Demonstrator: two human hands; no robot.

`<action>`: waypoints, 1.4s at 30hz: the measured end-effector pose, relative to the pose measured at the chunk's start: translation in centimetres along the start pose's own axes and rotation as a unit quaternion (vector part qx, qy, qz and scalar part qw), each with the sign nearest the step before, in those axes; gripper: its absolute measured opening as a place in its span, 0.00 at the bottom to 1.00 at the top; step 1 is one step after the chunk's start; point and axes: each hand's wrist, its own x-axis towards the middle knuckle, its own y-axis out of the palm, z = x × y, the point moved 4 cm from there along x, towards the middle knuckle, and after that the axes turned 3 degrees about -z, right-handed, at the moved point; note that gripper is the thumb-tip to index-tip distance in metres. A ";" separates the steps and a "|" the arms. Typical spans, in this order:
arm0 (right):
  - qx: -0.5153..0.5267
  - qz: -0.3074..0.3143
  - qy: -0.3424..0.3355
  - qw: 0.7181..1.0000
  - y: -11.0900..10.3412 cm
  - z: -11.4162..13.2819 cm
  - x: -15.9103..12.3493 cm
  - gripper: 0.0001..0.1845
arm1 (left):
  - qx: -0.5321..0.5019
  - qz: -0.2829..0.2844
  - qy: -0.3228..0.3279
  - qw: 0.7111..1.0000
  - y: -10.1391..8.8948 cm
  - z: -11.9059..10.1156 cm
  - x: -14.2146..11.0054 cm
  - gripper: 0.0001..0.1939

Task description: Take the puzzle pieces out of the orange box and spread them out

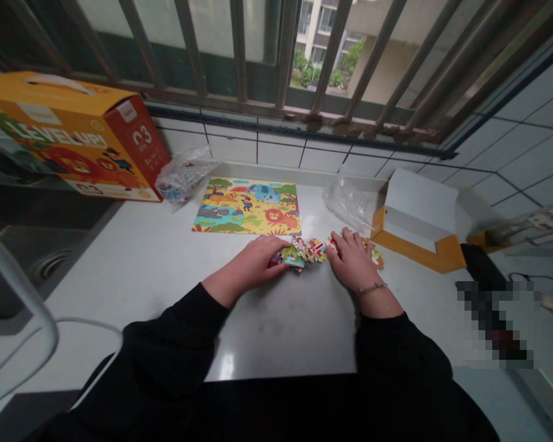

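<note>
The left hand (246,270) curves over the left end of a loose strip of jigsaw pieces (303,253), though whether it grips any cannot be told. The right hand (352,261) lies open, its spread fingers resting on the strip's right end. The pieces lie between the hands, their long axis running left to right across the counter (276,331). Just beyond, slightly left, lies the animal puzzle (246,205), nearer the left hand.

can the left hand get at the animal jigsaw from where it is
Likely yes: the left hand rests on the loose puzzle pieces just below the animal jigsaw, and nothing stands between hand and jigsaw on the white counter.
</note>
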 end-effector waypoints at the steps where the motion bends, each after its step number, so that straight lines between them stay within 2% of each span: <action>1: -0.002 0.004 -0.009 1.000 0.0 -0.2 -0.7 0.34 | 0.004 0.002 -0.001 1.000 0.0 -0.1 0.0 0.21; 5: -0.029 0.016 -0.012 0.999 0.1 -1.2 -4.3 0.35 | 0.015 0.003 -0.004 1.000 -0.1 -0.2 0.0 0.21; 13: -0.066 -0.009 0.068 0.995 0.0 -5.1 -10.7 0.38 | 0.013 0.007 -0.012 1.000 -0.1 -0.2 -0.1 0.22; 18: -0.048 -0.001 0.146 0.988 -0.3 -8.9 -12.2 0.43 | 0.018 0.010 -0.018 1.000 -0.1 -0.1 -0.2 0.21; 22: -0.024 -0.019 0.238 0.971 -0.8 -12.6 -12.7 0.46 | 0.021 0.011 -0.017 1.000 -0.1 -0.1 -0.2 0.21; 25: -0.007 -0.037 0.284 0.958 -1.1 -14.3 -12.9 0.48 | 0.017 0.009 -0.015 1.000 -0.2 -0.2 -0.1 0.21; 35: 0.017 -0.072 0.347 0.935 -0.9 -14.9 -13.0 0.53 | 0.020 0.006 -0.018 1.000 -0.1 0.0 0.0 0.22; 42: -0.008 -0.032 0.290 0.957 0.0 -14.4 -17.1 0.56 | 0.013 0.008 -0.017 1.000 0.1 0.5 0.0 0.22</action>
